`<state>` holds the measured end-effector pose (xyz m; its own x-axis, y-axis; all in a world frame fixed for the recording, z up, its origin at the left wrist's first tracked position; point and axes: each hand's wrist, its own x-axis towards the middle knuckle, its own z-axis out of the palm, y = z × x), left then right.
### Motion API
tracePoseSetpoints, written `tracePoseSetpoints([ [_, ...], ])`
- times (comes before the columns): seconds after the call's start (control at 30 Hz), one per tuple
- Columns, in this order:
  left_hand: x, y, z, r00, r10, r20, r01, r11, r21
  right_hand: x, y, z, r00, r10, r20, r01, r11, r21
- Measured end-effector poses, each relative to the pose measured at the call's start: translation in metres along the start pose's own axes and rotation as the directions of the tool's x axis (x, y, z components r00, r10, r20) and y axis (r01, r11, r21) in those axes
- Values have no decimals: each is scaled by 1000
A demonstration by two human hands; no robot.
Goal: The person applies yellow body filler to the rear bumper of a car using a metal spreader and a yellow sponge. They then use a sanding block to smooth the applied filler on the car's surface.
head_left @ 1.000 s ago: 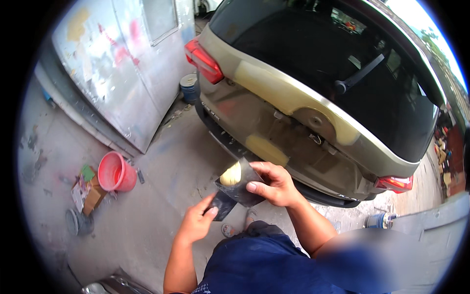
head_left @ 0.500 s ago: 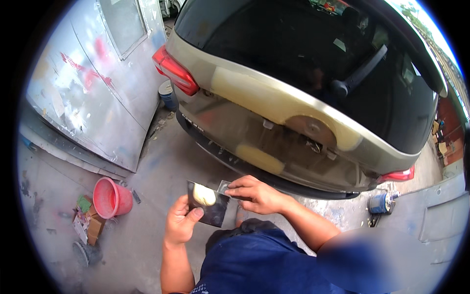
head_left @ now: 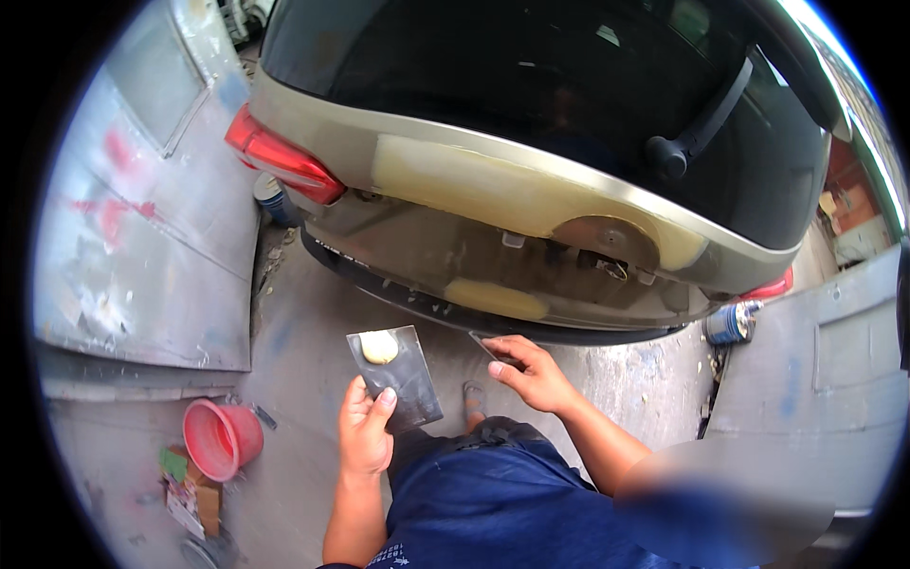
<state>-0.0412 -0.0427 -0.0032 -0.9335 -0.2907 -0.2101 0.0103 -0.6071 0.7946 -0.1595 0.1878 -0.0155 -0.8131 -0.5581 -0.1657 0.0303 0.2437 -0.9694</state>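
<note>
My left hand grips a dark rectangular plate, fingers and thumb at its lower left part. A rounded lump of pale yellow paste sits on the plate's upper end. Just to the right, apart from the plate, my right hand pinches a thin dark flat spreader, partly hidden by the fingers. Beyond both hands is the rear of a beige car, with pale yellow patches on its tailgate and a black bumper edge below.
A grey panel with paint marks stands at the left, above a pink bucket and some scraps. A blue container stands beside a grey panel at the right. My sandalled foot is below my hands.
The view has swung closer over the car. My left hand has raised and tilted the plate; my right hand, with the spreader, has moved off it to the right.
</note>
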Motion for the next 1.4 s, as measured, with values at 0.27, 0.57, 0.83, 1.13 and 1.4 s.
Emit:
tracePoseSetpoints([
  [0.27, 44, 45, -13, 968, -142, 206, 141, 990, 20, 11, -68, 63, 866, -434, -249, 260, 816, -517],
  [0.57, 69, 65, 10, 909, -239, 341, 182, 965, 192, 17, -95, 79, 767, -596, -237, 206, 579, -789],
  [0.83, 104, 63, 19, 807, 317, 498, -589, 470, 657, 22, -56, 49, 820, -377, -430, 184, 886, -427],
  [1.13, 170, 76, -13, 703, -329, 631, 166, 938, 304, 50, -46, 58, 778, -149, -611, 570, 577, 586],
  [1.4, 237, 94, -39, 294, -614, 733, 124, 785, 607, 121, -65, 120, 774, -188, -604, 630, 312, 711],
])
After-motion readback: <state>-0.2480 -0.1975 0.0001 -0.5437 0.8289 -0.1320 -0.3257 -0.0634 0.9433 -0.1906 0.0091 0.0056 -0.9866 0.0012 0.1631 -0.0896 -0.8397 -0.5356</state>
